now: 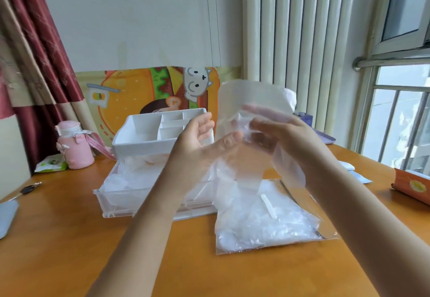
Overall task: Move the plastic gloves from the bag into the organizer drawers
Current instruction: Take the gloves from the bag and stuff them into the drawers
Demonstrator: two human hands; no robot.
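The fingers (258, 125) of the right hand (279, 140) curl and pinch one clear plastic glove (252, 108), held up above the table (69, 238). The left hand (197, 138) is palm-up with its fingers relaxed and apart, and only its thumb touches the glove's lower edge. One bag (267, 222) of more gloves lies flat on the table under the hands. Just left of it stands one white organizer (144, 143), with one drawer (130, 194) pulled out and crumpled gloves inside. One pink bottle (74, 147) carries a label too small to read.
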